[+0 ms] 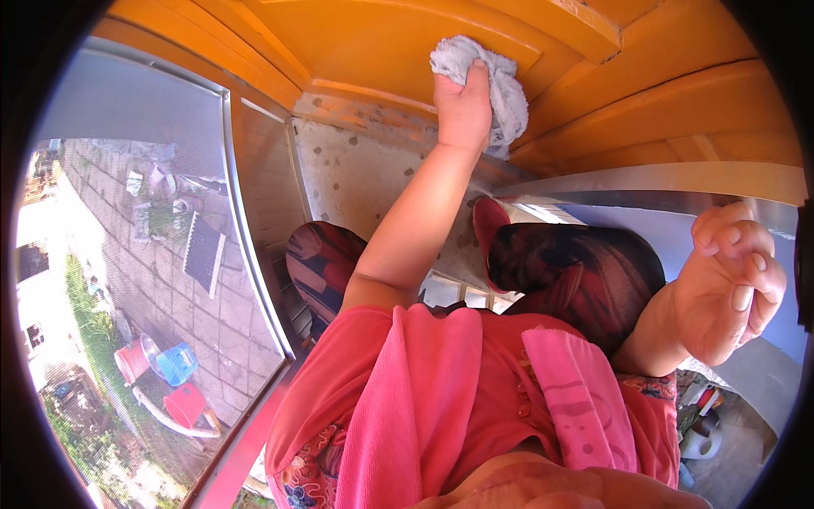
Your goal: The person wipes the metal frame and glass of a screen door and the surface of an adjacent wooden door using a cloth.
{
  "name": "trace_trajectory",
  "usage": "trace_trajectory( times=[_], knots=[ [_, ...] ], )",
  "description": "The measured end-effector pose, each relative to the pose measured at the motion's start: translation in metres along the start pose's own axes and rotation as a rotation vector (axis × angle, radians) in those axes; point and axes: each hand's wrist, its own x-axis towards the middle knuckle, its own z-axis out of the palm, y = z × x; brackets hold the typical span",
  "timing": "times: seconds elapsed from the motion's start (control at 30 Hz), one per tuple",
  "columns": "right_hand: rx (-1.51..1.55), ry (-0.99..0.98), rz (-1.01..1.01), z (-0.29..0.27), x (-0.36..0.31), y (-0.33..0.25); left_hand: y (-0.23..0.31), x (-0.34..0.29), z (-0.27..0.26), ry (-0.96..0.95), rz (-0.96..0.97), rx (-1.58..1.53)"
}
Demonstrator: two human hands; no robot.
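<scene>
My left hand (464,110) is closed round a crumpled grey-white cloth (507,97) and presses it against an orange wooden panel (381,55) with raised mouldings. The arm stretches up and away from me, and part of the cloth hangs beside the wrist. On the far right, my right hand (731,284) is raised with its fingers curled in toward the palm. Nothing shows in those fingers. Its upper knuckles are close to a shiny metal strip (678,180); whether they touch it I cannot tell.
A spotted pale ledge (348,165) lies below the panel, beside my bent knees. To the left, a metal-framed mesh screen (229,170) shows a paved yard far below, with a blue basin (176,365) and red buckets. A white container (702,443) stands at lower right.
</scene>
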Motion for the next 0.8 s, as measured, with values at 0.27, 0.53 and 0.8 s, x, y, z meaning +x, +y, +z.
trace_trajectory(
  times=[0.27, 0.53, 0.8],
  knots=[
    [0.001, 0.023, -0.008, 0.008, 0.004, -0.002, -0.089, 0.033, -0.131, 0.369, -0.304, 0.204],
    [-0.010, 0.069, 0.007, 0.009, 0.000, -0.002, 0.010, 0.016, -0.027, 0.029, 0.110, 0.153],
    [-0.034, 0.197, -0.003, 0.028, 0.008, -0.006, 0.009, 0.031, -0.046, -0.065, 0.231, 0.362]
  ],
)
